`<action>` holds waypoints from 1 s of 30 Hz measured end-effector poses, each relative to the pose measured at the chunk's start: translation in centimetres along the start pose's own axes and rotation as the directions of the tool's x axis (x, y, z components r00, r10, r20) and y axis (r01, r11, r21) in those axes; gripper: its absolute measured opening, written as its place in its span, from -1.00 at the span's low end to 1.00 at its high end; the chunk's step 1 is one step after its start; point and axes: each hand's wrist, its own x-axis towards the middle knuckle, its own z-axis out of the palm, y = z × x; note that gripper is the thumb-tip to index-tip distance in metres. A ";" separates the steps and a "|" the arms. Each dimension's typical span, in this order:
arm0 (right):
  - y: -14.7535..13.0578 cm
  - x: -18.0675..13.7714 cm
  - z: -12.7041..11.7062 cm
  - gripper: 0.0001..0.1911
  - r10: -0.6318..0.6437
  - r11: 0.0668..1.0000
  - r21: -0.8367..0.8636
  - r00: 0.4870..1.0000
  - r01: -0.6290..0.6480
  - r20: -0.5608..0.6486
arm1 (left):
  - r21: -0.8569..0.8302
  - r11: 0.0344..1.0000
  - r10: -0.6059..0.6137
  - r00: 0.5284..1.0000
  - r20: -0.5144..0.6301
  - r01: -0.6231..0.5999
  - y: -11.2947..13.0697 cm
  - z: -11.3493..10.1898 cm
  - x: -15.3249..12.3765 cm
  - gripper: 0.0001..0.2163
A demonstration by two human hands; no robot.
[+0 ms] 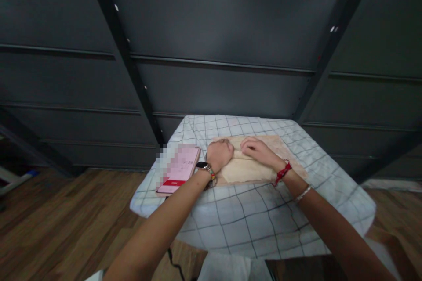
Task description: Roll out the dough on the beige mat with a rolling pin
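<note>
Both forearms reach over the checked-cloth bench (pixel 250 224); left hand (pixel 219 154) fisted, right hand (pixel 259 149) flat, pressing folded beige cloth (pixel 245 169); pink phone (pixel 180 169) risks being knocked off the edge.

Faint digits, perhaps "4:26", on the pink phone screen (pixel 180 167); remainder pixelated, unreadable.

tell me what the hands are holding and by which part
Both hands press on a beige folded cloth lying on the checked tablecloth: the left hand is fisted at its left end, the right hand flat on its upper fold. Nothing is lifted.
</note>
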 end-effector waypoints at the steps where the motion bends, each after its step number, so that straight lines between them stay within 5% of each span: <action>1: 0.1 0.0 0.1 -0.79 0.006 0.999 -0.039 1.000 -0.007 -0.016 | 0.001 1.000 0.001 1.000 0.002 -0.001 0.0 0.0 0.0 -0.64; 6: 0.1 -0.3 0.6 -0.84 -0.047 0.978 -0.201 0.998 0.055 0.045 | 0.012 1.000 0.008 1.000 0.009 -0.008 0.0 0.0 0.1 -0.64; 18: -0.2 -0.9 1.4 -0.85 -0.156 0.952 -0.274 0.987 0.138 -0.043 | 0.021 1.000 0.010 1.000 -0.009 -0.010 0.0 0.1 0.1 -0.64; 30: -0.7 -0.7 2.0 -0.87 -0.190 0.851 -0.486 0.979 0.200 0.072 | 0.027 1.000 -0.005 1.000 0.010 0.005 0.0 0.1 0.0 -0.63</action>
